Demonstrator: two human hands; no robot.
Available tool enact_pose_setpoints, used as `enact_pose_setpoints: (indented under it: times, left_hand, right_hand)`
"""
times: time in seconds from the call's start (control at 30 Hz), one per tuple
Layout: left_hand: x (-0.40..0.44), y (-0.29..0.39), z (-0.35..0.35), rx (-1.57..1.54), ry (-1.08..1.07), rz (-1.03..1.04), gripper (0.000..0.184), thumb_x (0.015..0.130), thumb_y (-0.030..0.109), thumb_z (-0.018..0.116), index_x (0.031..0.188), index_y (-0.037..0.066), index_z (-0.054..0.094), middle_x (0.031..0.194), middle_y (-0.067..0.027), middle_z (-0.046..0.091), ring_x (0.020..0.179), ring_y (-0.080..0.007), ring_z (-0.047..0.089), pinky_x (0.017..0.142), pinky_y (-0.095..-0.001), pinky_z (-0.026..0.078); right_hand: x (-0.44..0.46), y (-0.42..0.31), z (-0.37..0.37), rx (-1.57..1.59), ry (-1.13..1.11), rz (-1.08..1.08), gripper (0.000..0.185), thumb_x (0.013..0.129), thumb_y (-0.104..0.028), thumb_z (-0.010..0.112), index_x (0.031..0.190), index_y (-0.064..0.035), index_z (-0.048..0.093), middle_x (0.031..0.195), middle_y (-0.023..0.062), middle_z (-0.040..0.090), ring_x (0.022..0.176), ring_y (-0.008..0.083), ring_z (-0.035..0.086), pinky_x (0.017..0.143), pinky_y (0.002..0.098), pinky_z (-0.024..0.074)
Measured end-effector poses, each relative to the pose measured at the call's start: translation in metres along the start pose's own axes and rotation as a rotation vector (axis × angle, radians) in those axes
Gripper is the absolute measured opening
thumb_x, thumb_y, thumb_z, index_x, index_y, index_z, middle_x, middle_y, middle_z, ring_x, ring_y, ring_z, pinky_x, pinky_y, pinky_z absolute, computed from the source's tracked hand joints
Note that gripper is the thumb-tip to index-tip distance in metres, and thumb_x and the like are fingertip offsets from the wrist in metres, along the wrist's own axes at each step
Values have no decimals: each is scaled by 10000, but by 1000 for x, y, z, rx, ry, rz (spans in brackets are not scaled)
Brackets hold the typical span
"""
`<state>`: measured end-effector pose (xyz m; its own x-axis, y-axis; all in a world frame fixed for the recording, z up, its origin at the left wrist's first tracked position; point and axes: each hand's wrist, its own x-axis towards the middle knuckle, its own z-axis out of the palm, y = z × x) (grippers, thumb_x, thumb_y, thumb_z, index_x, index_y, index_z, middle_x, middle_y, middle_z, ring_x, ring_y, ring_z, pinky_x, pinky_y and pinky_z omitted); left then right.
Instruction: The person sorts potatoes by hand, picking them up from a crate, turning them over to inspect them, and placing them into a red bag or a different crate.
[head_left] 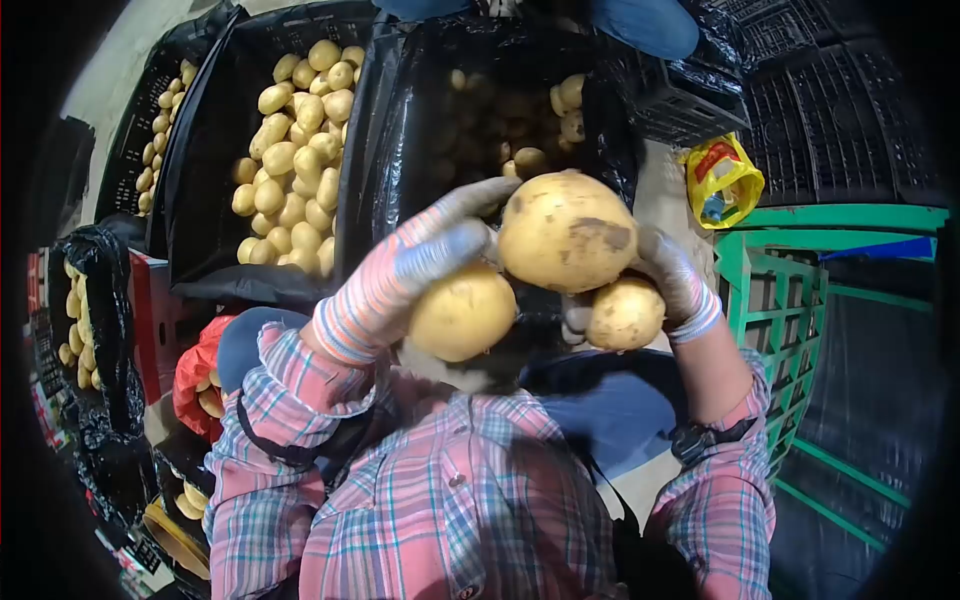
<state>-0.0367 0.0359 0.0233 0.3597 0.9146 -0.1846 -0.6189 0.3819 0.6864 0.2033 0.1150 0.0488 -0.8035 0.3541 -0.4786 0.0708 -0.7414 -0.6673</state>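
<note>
My left hand, in a striped glove, is wrapped round a smooth potato, its fingers reaching toward a large potato. That large potato, with dark patches, sits between my two hands. Below it on the right is a smaller potato, held in my gloved right hand. The right fingers are partly hidden behind the potatoes. Beyond my hands stands a black-lined crate with some potatoes in shadow.
A lined crate of potatoes stands at the upper left, with more crates farther left. A red bag is by my left knee. A yellow bag and a green frame are on the right. People's legs show at the top.
</note>
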Motion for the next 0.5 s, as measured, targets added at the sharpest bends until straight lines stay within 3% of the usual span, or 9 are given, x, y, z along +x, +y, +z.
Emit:
enact_pose_setpoints:
  times: [0.03,0.1,0.13,0.17,0.23,0.27,0.33,0.4,0.5]
  left_hand:
    - [0,-1,6,61,-95,46,774,861,416,626,1431,11,295,1290,-122,503,1213,-218,469,1017,-327,378]
    - [-4,-4,13,80,-147,1,831,843,467,637,1438,7,284,1376,-131,430,1282,-230,399,1078,-343,303]
    - [-4,-6,12,84,-148,2,831,843,467,637,1438,7,284,1376,-131,430,1282,-230,399,1078,-343,303]
    - [-3,-8,10,95,-104,30,860,829,491,646,1439,6,282,1373,-132,433,1278,-231,404,1080,-341,301]
    - [-1,-11,4,47,-78,26,907,804,524,662,1441,4,279,1360,-133,448,1258,-227,430,1061,-336,330]
    - [-1,-11,2,-11,-97,-9,924,794,533,669,1441,2,278,1349,-132,459,1241,-221,451,1039,-333,362]
    - [-3,-5,4,-32,-116,-36,922,790,518,679,1440,2,279,1341,-132,467,1226,-218,469,1018,-330,389]
    - [-1,-7,5,83,-77,-27,913,734,540,723,1381,16,348,1257,-155,527,1093,-242,577,893,-337,500]
    - [-1,-4,8,75,-102,7,914,719,503,744,1382,17,345,1257,-160,526,1097,-242,576,895,-341,498]
  right_hand:
    - [-4,4,6,12,10,5,772,811,-581,612,1230,58,500,1043,191,633,876,262,665,760,375,564]
    - [1,10,25,-259,226,-167,863,785,-640,612,1293,43,468,1143,164,609,1019,214,613,869,341,512]
    - [-1,9,29,-215,197,-214,794,794,-524,672,1341,6,448,1226,142,573,1124,186,545,942,317,454]
    - [-2,9,33,-216,195,-217,794,794,-524,672,1341,6,448,1226,142,573,1124,186,545,942,317,454]
    - [-4,8,40,-779,347,-542,738,752,-342,740,1351,-22,452,1234,139,559,1136,215,542,954,333,441]
    - [-9,4,40,-1035,369,-566,769,688,-202,766,1367,-48,440,1229,132,552,1150,243,534,970,345,425]
    - [-8,13,34,-955,368,-618,789,682,-197,774,1373,-42,428,1229,134,548,1157,247,529,984,348,414]
    - [-6,15,34,-845,388,-695,821,677,-196,790,1382,-27,406,1272,144,529,1194,247,506,1022,346,385]
    - [-7,11,36,-736,371,-627,833,670,-201,803,1380,-20,407,1319,143,506,1226,241,483,1043,345,365]
